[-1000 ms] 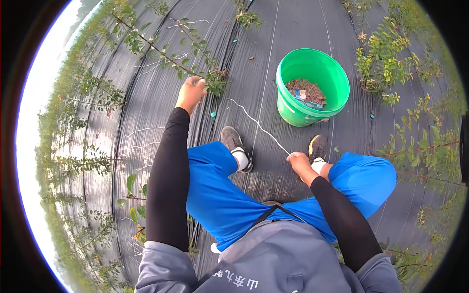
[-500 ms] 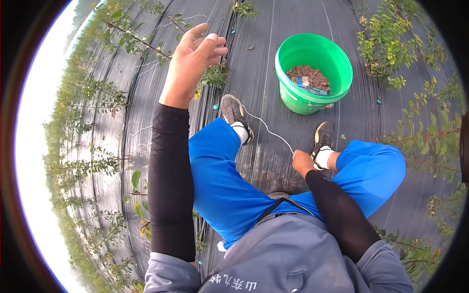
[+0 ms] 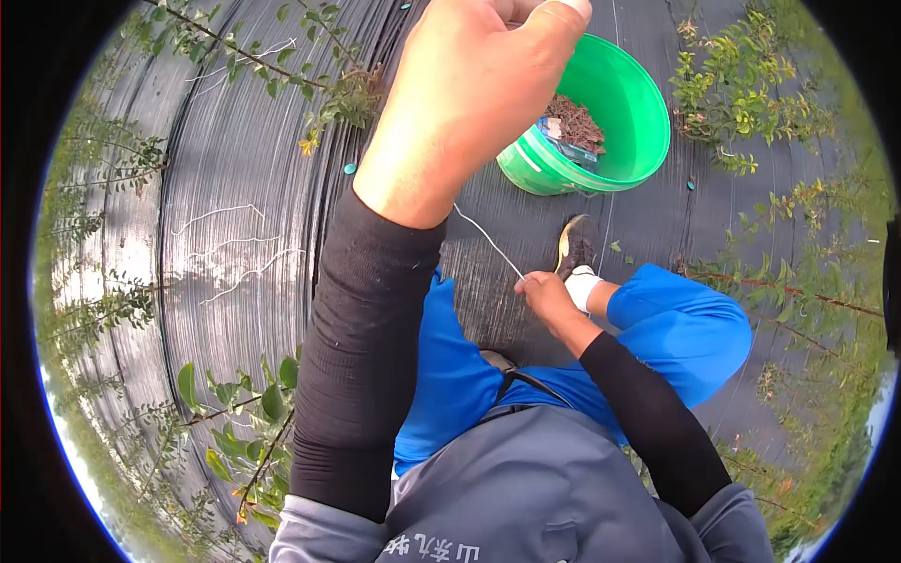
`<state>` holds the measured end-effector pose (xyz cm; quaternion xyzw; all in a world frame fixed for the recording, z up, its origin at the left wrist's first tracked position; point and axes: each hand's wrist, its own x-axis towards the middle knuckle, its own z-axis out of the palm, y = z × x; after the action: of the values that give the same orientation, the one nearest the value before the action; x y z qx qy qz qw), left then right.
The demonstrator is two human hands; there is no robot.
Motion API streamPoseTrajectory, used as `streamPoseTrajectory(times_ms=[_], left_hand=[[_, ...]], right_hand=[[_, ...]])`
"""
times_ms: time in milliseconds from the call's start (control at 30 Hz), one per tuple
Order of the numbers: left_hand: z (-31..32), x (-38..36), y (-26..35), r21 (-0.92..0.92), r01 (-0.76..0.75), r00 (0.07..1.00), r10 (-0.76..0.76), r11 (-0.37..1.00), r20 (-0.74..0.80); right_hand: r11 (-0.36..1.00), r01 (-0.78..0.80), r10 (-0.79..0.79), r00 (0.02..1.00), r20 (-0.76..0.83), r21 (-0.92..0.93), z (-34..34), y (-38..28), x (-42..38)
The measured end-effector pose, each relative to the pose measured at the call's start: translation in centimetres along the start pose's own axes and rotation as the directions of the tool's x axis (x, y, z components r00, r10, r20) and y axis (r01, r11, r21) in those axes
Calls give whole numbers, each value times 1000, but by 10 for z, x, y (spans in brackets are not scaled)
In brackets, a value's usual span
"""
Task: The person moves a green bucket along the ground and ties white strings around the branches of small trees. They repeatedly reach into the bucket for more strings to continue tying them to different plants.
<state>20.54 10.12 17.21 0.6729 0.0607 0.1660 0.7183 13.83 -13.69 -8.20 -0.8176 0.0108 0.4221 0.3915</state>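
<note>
My left hand [image 3: 469, 103] is raised close to the camera, its fingers curled toward the thumb and partly cut off by the top edge. Whatever they may hold is hidden. Lower down, my right hand [image 3: 549, 298] pinches the end of a thin white string [image 3: 490, 239] beside my right shoe [image 3: 575, 246]. The string runs up and left until it passes behind my left wrist. Beyond the left hand stands a green bucket [image 3: 636, 113], partly covered by it, with brown shredded material [image 3: 580, 124] and a blue-and-clear packet [image 3: 574, 154] inside.
Black ground sheeting [image 3: 253, 169] lies under everything. Loose white strings [image 3: 251, 270] rest on it at left. Leafy branches [image 3: 253, 422] reach in at left, and a bushy plant [image 3: 741, 89] grows right of the bucket. Small green discs [image 3: 350, 169] dot the sheeting.
My left hand has come nearer the camera and moved right, now overlapping the bucket, with its fingers more curled. The view has shifted; my right hand still pinches the string.
</note>
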Motion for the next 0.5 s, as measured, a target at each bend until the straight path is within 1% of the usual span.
streamPoseTrajectory(times_ms=[67, 100, 133, 167, 200, 233, 267, 300, 333, 367, 400, 433, 467, 500], left_hand=[[2, -4, 1, -38, 27, 999, -28, 999, -36], [1, -5, -1, -36, 43, 997, -45, 998, -56], [-2, -5, -1, -30, 58, 995, -60, 998, -78], [-6, -9, 4, -27, 54, 994, -56, 998, -90], [-9, -15, 14, -73, 13, 1000, -14, 997, -14], [-16, -21, 20, -116, -23, 998, 29, 993, 50], [-11, -15, 3, 214, -10, 994, 33, 977, -106], [-4, -9, -14, 104, -54, 987, 68, 993, -145], [-1, -10, -17, 111, -108, 974, 127, 988, -187], [2, -11, -16, 170, -139, 964, 173, 976, -204], [5, -12, -15, 26, -131, 974, 134, 991, -184], [5, -15, -9, 99, -150, 967, 167, 984, -194], [5, -16, -8, 103, -189, 960, 206, 976, -189], [4, -16, -7, 89, -193, 959, 207, 977, -194]], right_hand=[[983, -160, 154, 986, 60, 96, -8, -23, -18], [963, -232, 221, 971, 91, 137, -11, -24, -22], [966, -227, 216, 972, 95, 126, -14, -25, -25], [948, -266, 251, 962, 105, 173, -17, -27, -30], [927, -307, 287, 950, 121, 216, -21, -29, -36], [932, -295, 271, 953, 134, 212, -24, -32, -43], [929, -304, 278, 950, 143, 212, -32, -34, -56], [929, -305, 274, 948, 161, 210, -41, -36, -71], [933, -308, 287, 949, 131, 186, -54, -38, -85], [947, -276, 264, 960, 90, 167, -67, -37, -99], [948, -255, 241, 966, 94, 193, -82, -49, -119], [967, -244, 242, 970, 31, 77, -93, -65, -139], [980, -178, 175, 984, -42, -89, -109, -66, -153], [975, -47, 34, 997, -63, -217, -126, -64, -166]])
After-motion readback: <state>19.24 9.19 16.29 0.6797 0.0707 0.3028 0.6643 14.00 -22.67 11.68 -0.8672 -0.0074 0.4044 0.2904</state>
